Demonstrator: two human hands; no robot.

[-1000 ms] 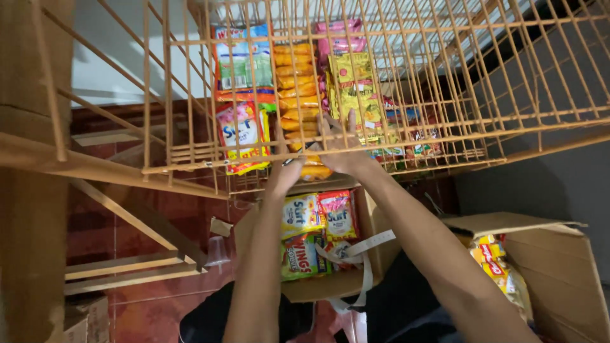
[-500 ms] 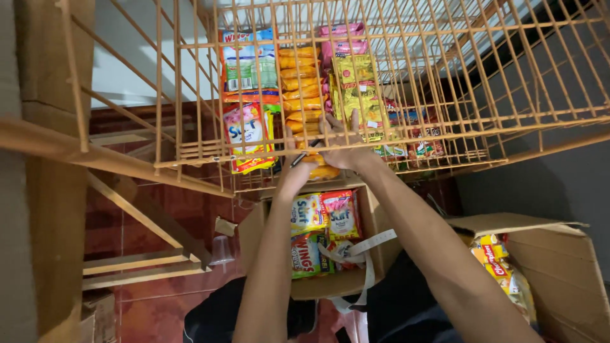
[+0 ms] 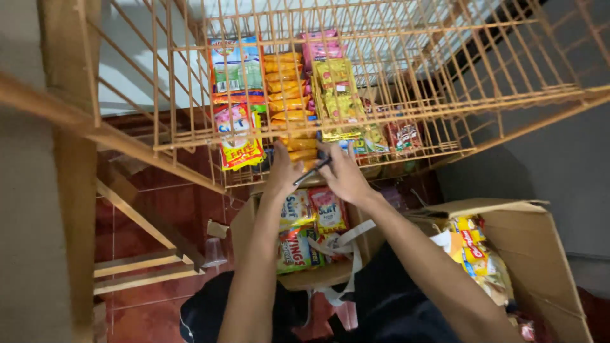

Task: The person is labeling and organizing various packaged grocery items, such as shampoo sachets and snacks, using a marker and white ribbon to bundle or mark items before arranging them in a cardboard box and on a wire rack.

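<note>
Orange snack packets point(image 3: 293, 105), stacked flat in a column on the wire rack point(image 3: 445, 82), meet both of your hands at the column's near end. Your left hand point(image 3: 281, 170) presses against the lowest packets with its fingers curled toward them, though the view does not show whether they close on a packet or only steady it. Your right hand point(image 3: 343, 174) is closed around a thin dark rod-like tool point(image 3: 312, 172) that slants across toward your left hand, just below the bottom packet. You reach up from a low position, so the rack's front edge sits directly above your knuckles and the column runs away from you along the wires.

Laid in neat lanes, the goods appear sorted by kind: blue-and-red packs point(image 3: 236, 70) lie to the left of the orange column, yellow-green packs point(image 3: 340, 95) to its right, pink ones point(image 3: 321, 46) at the far end.

Beneath your forearms an open cardboard box point(image 3: 254, 219) holds more mixed snack bags point(image 3: 311, 222), close enough to draw from. A second, larger carton point(image 3: 540, 254) stands open at your right with yellow packets point(image 3: 473, 244) inside. Red floor tiles point(image 3: 159, 216) and a wooden frame point(image 3: 136, 219) show on the left.
</note>
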